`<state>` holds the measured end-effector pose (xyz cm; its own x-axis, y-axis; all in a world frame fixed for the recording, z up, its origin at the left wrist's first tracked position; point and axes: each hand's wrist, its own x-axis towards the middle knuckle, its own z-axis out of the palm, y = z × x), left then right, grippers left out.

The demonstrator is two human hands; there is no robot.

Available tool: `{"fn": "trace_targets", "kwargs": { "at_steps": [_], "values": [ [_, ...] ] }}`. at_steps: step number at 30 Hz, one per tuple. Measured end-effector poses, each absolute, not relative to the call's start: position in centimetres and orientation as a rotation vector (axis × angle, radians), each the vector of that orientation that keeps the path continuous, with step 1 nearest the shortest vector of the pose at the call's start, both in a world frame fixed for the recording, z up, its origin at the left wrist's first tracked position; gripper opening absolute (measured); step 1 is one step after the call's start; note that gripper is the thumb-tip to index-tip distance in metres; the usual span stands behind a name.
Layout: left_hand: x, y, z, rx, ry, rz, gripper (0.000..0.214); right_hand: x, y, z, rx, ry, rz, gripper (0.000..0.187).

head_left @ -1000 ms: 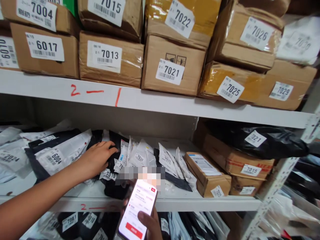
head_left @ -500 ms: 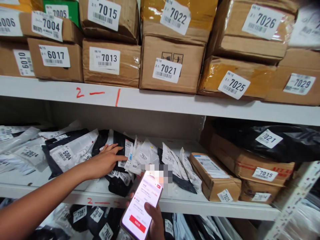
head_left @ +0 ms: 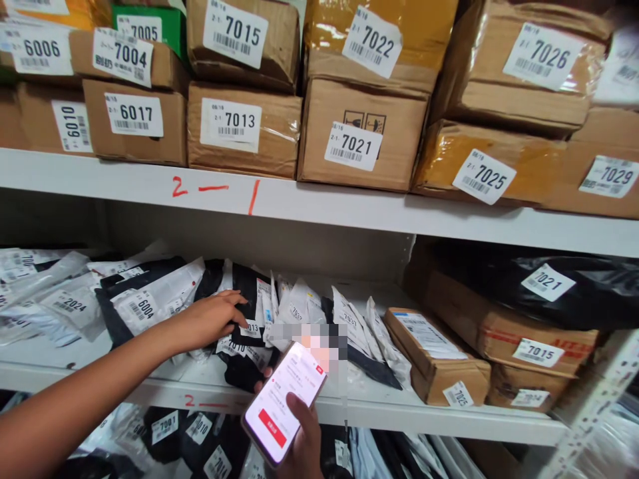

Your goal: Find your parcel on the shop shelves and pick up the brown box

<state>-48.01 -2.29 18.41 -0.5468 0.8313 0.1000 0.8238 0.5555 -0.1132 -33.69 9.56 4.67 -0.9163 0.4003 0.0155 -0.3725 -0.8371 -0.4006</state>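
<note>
My left hand [head_left: 212, 319] reaches onto the middle shelf [head_left: 164, 382], fingers spread and resting on a black mailer bag [head_left: 249, 293] among several upright labelled parcels. A white bag marked 6004 [head_left: 150, 303] lies just left of that hand. Low in the centre, my right hand [head_left: 302, 446] grips a phone [head_left: 284, 399] tilted up, its screen lit white with a red button.
Cardboard boxes with numbered labels, such as 7021 [head_left: 362, 136] and 7013 [head_left: 242, 126], fill the upper shelf. To the right on the middle shelf sit brown boxes [head_left: 434, 352] and a black bag labelled 7021 [head_left: 544, 286]. More bags lie on the shelf below.
My left hand slid right along the bags, then eased slightly back. The view has shifted a little left. The phone stays in my right hand.
</note>
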Motion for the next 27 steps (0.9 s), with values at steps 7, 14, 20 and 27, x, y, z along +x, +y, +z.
{"fn": "trace_targets", "kwargs": {
  "at_steps": [7,14,20,27],
  "values": [
    [-48.7,-2.2,18.0,-1.490,-2.519,0.032,0.034,-33.6,10.5,5.8,-0.230,-0.405,2.661,0.046],
    [-47.6,0.0,16.4,-1.662,-2.350,-0.286,0.037,-33.5,10.4,5.5,-0.198,-0.389,2.644,0.043],
    [-45.2,4.0,13.1,-1.413,-2.279,-0.491,0.034,-33.2,9.4,3.6,-0.201,-0.510,2.561,0.047],
    [-42.8,5.0,12.0,-1.104,-2.284,-0.479,0.032,-33.0,9.3,2.6,-0.290,-0.644,2.485,0.059]
  ]
}}
